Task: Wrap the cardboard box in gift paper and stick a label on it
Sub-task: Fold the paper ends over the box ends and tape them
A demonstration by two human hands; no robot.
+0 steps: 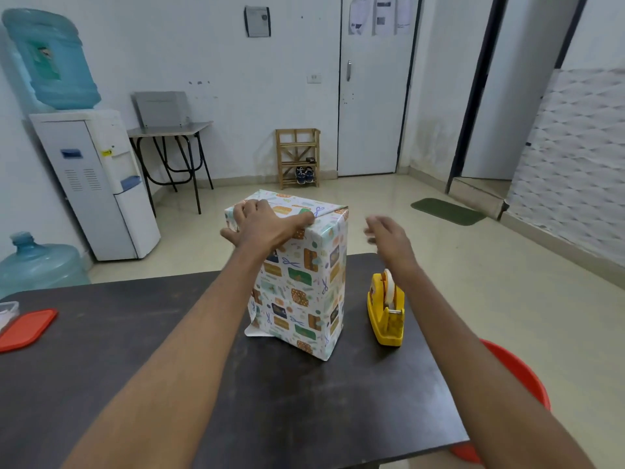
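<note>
The box point(301, 286), covered in patterned gift paper, stands upright on the dark table point(135, 350). My left hand point(267, 225) lies flat across its top, pressing down the folded paper at the near edge. My right hand point(389, 236) hovers in the air to the right of the box top, blurred by motion, fingers loosely spread; I cannot make out anything in it. A yellow tape dispenser point(385, 308) sits on the table just right of the box, under my right wrist. A white paper flap sticks out at the box's lower left.
A red lid point(27, 328) and a clear container point(8, 311) lie at the table's left edge. A red stool point(521, 374) stands beyond the table's right edge. A water dispenser point(98, 184) and spare bottle point(37, 262) stand on the floor to the left.
</note>
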